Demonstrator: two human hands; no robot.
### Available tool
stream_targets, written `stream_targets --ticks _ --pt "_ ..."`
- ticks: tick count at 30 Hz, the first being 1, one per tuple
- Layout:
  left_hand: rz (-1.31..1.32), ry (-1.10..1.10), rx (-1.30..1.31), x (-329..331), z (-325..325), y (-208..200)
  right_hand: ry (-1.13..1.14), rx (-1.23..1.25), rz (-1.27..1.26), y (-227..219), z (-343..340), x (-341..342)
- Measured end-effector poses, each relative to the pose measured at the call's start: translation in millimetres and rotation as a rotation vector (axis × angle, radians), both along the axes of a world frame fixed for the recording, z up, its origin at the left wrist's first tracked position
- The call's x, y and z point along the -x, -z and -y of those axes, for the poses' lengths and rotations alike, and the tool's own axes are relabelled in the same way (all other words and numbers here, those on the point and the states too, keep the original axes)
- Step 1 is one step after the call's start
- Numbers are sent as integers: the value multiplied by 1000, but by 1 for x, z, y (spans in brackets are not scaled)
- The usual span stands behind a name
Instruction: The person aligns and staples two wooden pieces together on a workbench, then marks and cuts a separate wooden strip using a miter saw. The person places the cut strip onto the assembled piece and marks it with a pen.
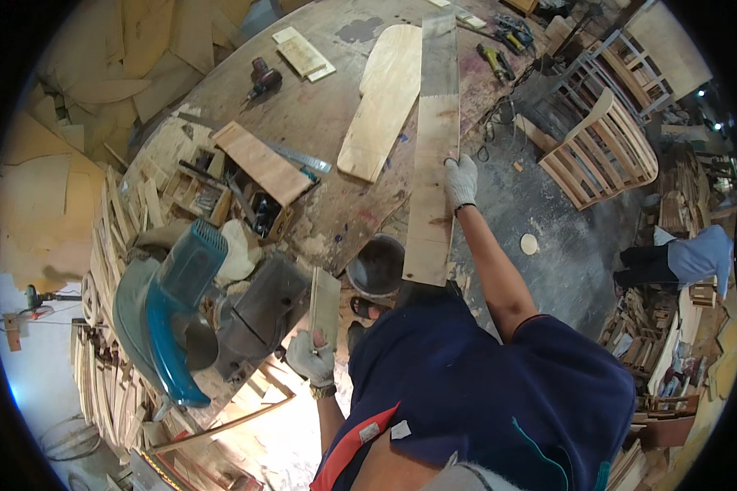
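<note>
My left hand point(311, 362), in a pale work glove, is closed round the lower end of a short wooden board point(326, 303). That board stands up from my fist, beside the grey base of a teal-cased chop saw point(182, 315). My right hand point(462, 182), gloved too, grips the right edge of a long wooden plank point(434, 176). The plank runs from near my waist to the far side of the workbench point(303, 131), its far part darker and greyer. A pale rounded board point(385, 98) lies on the bench just left of the plank.
On the bench are a red-black cordless drill point(264, 79), a metal ruler point(303, 157) and a wooden toolbox point(254, 164). A dark bucket point(377, 265) stands by my feet. To the right are a slatted wooden chair point(604, 151) and a bending person point(688, 262).
</note>
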State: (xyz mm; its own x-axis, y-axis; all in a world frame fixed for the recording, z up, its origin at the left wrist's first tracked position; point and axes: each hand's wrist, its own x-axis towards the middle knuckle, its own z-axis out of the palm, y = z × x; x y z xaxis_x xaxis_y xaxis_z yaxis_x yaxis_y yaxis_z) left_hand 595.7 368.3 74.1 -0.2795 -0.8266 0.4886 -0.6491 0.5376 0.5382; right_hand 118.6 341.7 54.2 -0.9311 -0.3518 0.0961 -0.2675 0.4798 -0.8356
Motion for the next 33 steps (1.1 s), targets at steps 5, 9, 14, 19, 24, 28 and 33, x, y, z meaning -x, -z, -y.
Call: stream_targets --ticks 5,9,14,19,24,28,33 --pt "52 -67 -54 23 6 2 -39 -167 -67 29 0 85" --pt "53 -120 -114 59 14 5 -179 -242 50 46 15 157" --pt "-13 -223 -177 140 25 2 -275 209 791 59 51 235" --pt "-148 -271 -232 224 37 -15 -409 370 1083 66 35 276" --pt "-116 -468 -248 272 39 -32 -256 48 1109 116 -18 223" --pt "-112 -661 -251 281 41 -38 -374 -64 782 141 -6 236" --pt "-242 -758 -274 285 41 -36 -534 -157 699 129 132 395"
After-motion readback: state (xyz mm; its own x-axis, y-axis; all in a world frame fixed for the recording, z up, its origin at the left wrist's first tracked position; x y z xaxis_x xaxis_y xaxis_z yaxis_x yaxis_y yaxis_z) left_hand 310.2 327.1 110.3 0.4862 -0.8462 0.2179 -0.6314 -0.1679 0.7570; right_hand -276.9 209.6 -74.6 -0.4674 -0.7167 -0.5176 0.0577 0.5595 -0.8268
